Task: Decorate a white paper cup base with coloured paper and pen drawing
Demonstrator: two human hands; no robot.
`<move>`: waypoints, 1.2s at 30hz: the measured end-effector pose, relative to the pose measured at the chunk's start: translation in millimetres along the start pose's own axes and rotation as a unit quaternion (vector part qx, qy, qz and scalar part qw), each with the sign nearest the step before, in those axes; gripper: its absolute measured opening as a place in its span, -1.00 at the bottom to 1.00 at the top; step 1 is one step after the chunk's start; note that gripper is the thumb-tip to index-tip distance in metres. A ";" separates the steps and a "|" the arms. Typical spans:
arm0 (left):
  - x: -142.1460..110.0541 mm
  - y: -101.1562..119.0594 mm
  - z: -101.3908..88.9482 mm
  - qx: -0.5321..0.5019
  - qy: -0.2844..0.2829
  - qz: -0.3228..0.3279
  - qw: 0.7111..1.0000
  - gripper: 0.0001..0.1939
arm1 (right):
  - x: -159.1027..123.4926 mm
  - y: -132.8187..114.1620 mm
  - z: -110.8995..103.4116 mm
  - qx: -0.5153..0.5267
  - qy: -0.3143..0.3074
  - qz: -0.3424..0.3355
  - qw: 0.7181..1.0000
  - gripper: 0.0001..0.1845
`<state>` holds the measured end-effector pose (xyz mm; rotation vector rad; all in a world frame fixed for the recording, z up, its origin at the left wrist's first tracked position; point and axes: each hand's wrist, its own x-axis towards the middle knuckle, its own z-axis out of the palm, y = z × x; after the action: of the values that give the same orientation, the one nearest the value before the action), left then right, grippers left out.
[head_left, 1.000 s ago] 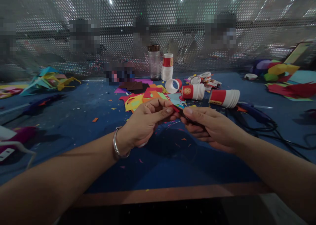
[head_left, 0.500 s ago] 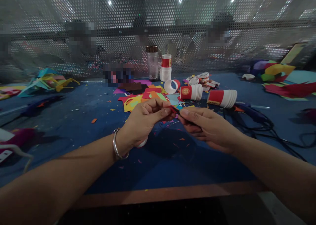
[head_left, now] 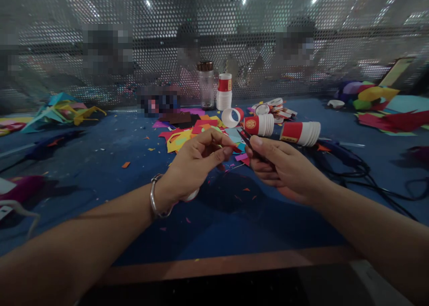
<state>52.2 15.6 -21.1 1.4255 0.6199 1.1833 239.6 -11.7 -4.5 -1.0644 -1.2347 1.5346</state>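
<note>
My left hand (head_left: 197, 165), with a silver bangle on the wrist, is closed in a pinch on a small red paper scrap (head_left: 236, 149) above the blue table (head_left: 110, 149). A white object shows under its palm. My right hand (head_left: 278, 167) is closed round small dark scissors (head_left: 246, 140), whose blades point up and left, just right of the scrap. Both hands hover over the table's middle, in front of a heap of coloured paper pieces (head_left: 191, 133).
Red-and-white paper cups lie on their sides (head_left: 300, 133) and stand stacked (head_left: 224, 93) beside a clear jar (head_left: 207, 86). A glue gun with black cables (head_left: 348, 160) lies at the right. Paper heaps sit far left (head_left: 63, 111) and far right (head_left: 385, 107). A perforated screen closes the back.
The hands have drawn slightly apart. My right hand has risen and tilted, so the scissors' blades now show pointing up. The left hand still pinches the red scrap.
</note>
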 end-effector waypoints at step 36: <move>-11.1 4.7 15.2 -0.185 -0.004 -0.206 0.961 -0.86 | 3.0 12.0 -1.3 -0.087 0.001 -0.181 0.980 -0.71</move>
<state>60.8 -1.6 -18.2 0.9278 0.6164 0.9017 238.8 -10.0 -16.8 -0.8895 -1.4897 1.1635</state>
